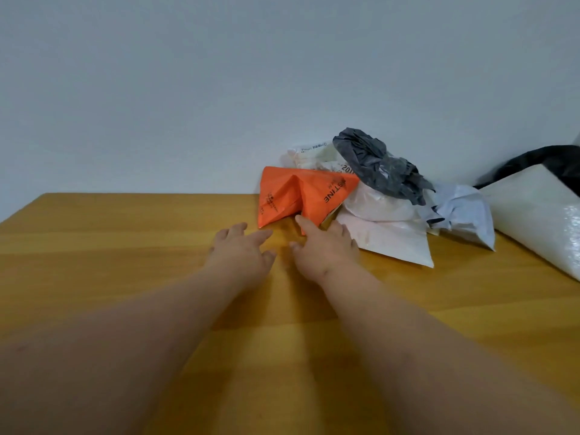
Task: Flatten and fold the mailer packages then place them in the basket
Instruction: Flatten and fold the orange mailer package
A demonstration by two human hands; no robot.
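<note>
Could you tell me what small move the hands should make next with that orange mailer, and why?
Probably close both hands on the orange mailer and draw it toward the bare table. The right hand touches its near corner, fingers open; the left hand hovers just short. The mailer is creased and leans on the pile.

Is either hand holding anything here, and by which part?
Nothing held. Both hands are open; the right hand fingertips reach the orange mailer lower edge, left hand short of it.
</note>
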